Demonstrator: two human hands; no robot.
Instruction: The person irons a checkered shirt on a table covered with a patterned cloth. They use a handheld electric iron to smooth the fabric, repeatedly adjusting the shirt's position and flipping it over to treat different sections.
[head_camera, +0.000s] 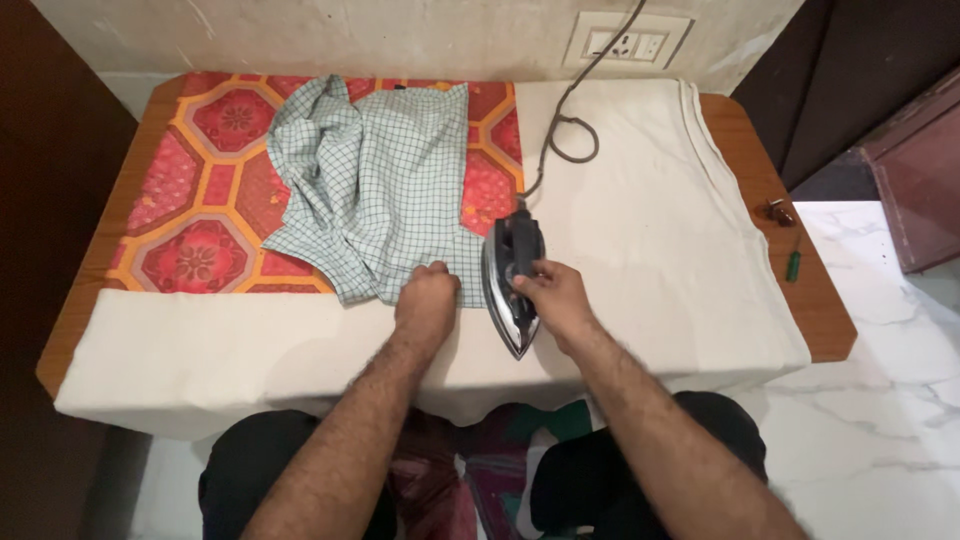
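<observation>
The left hand is curled into a loose fist, knuckles pressing the near edge of a checked shirt that lies crumpled across the table. Just beside it, the right hand is closed around the handle of an iron, which stands on the white cloth, tip toward the person. Its cord loops back to a wall socket. A red patterned cloth lies under the shirt. A screwdriver rests at the table's right edge, by the marble floor.
</observation>
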